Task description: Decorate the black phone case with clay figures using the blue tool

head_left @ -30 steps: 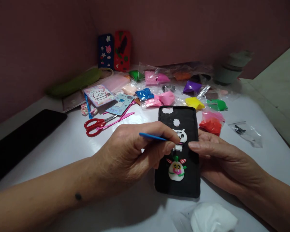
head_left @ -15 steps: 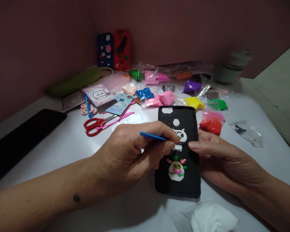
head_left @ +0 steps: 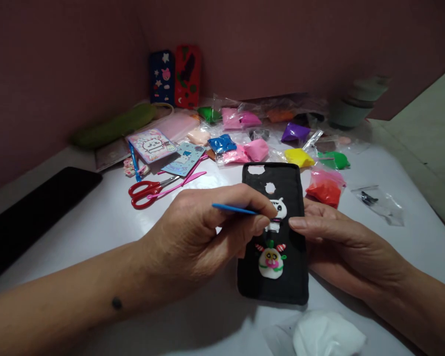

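Note:
My left hand [head_left: 222,232] pinches a thin blue modelling tool [head_left: 233,209] between thumb and fingers. Its working end is hidden by the fingertips, over a white clay figure [head_left: 281,210] with black markings. That figure is stuck on a black phone case [head_left: 252,282], whose right edge my right hand [head_left: 341,242] grips, thumb on top and fingers behind. Below it on the case sits a round whitish clay character [head_left: 271,263] with a pink snout, green trim and red-striped horns. The case has cut-outs near its top.
Red-handled scissors [head_left: 144,194] and pink tools [head_left: 187,180] lie left of the case, beside picture cards [head_left: 183,159]. Several colourful clay packets [head_left: 298,157] spread behind. A bag of white clay [head_left: 328,333] is at the front, a black slab [head_left: 40,217] at left. Decorated cases [head_left: 187,76] lean on the wall.
My left hand and the blue tool have shifted very slightly over the white figure. The case and my right hand stay in place.

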Demonstrator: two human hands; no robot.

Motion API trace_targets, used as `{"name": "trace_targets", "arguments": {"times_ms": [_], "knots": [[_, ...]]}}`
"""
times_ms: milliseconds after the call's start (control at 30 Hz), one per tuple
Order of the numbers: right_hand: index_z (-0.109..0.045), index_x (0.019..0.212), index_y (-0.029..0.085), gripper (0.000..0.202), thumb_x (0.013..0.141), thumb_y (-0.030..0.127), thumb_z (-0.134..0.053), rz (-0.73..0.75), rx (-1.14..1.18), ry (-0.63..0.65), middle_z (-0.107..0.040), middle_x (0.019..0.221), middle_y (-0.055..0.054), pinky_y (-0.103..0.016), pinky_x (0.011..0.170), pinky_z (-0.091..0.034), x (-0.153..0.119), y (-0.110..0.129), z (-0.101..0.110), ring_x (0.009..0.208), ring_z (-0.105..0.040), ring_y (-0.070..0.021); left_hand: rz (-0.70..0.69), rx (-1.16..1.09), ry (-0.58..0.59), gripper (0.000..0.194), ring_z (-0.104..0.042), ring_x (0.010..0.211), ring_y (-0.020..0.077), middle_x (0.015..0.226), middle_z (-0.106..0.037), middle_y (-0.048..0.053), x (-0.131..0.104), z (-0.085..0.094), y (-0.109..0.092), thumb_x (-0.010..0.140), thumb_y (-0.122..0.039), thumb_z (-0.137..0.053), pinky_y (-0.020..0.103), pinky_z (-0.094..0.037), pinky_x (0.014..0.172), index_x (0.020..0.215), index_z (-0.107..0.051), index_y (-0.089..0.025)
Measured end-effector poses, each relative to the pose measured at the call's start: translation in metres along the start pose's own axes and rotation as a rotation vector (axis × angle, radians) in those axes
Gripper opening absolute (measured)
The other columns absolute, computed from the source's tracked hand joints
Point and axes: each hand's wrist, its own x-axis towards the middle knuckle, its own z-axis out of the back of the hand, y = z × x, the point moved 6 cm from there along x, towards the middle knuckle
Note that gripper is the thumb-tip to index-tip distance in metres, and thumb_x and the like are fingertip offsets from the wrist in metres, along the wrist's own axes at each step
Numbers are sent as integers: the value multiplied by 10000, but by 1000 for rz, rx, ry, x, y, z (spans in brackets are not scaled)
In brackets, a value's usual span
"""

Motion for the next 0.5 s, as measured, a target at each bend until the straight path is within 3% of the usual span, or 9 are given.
{"name": "trace_targets", "arguments": {"times_ms": [500], "knots": [[-700, 966, 201, 190, 799, 150, -627, 10, 25, 25, -745, 958, -57, -295, 823, -526, 0, 0, -4, 845, -694, -185, 33, 18, 30, 109, -532, 524, 52, 619, -594, -30, 2, -2, 1, 857, -100, -562, 126, -437, 478, 856, -671, -110]]}}
